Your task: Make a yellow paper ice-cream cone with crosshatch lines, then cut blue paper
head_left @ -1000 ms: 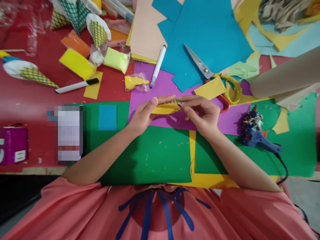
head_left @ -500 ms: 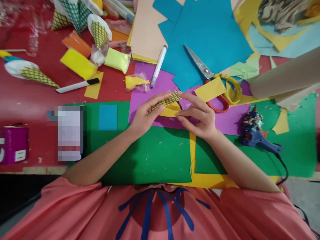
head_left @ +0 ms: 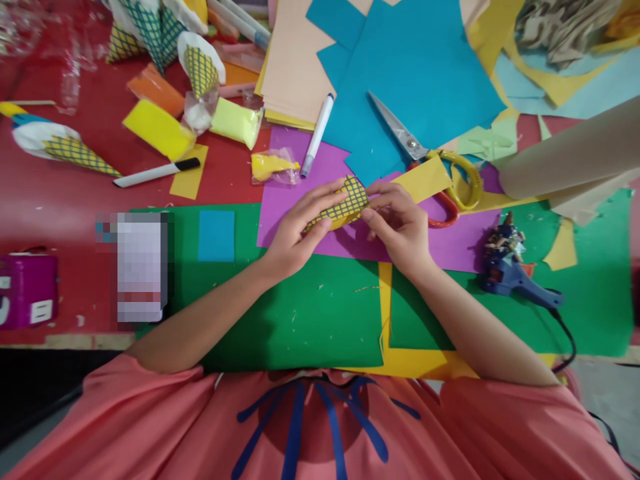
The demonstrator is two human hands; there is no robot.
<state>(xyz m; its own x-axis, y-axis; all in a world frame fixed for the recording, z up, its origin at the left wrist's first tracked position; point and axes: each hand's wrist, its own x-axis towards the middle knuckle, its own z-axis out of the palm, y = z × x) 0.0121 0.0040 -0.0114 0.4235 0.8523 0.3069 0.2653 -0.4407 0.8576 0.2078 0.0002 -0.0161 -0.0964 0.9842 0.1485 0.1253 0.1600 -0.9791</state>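
Note:
Between my hands is a yellow paper cone (head_left: pixel 354 197) with a dark green-blue grid drawn on it. My left hand (head_left: pixel 299 230) grips its narrow end, fingers along the far side and thumb on the near side. The fingers of my right hand (head_left: pixel 400 223) pinch the cone's wider right edge, with the thumb on the near side. Part of the plain yellow side (head_left: pixel 345 221) shows below the grid. Under the hands lies a purple sheet (head_left: pixel 300 143). Just beyond my right hand, a yellow paper strip (head_left: pixel 425 180) rests over the handles of the scissors (head_left: pixel 413 143).
A blue glue gun (head_left: pixel 515 277) lies to the right on the green mat (head_left: pixel 310 320). Markers (head_left: pixel 317 137), clay packets (head_left: pixel 159 129) and finished grid-patterned cones (head_left: pixel 75 147) are at the far left. Blue paper (head_left: pixel 415 67) and a large paper roll (head_left: pixel 575 150) lie beyond.
The cone has turned so more of its gridded face shows upward. My right fingers have curled in and shifted along its edge; my left hand keeps its hold.

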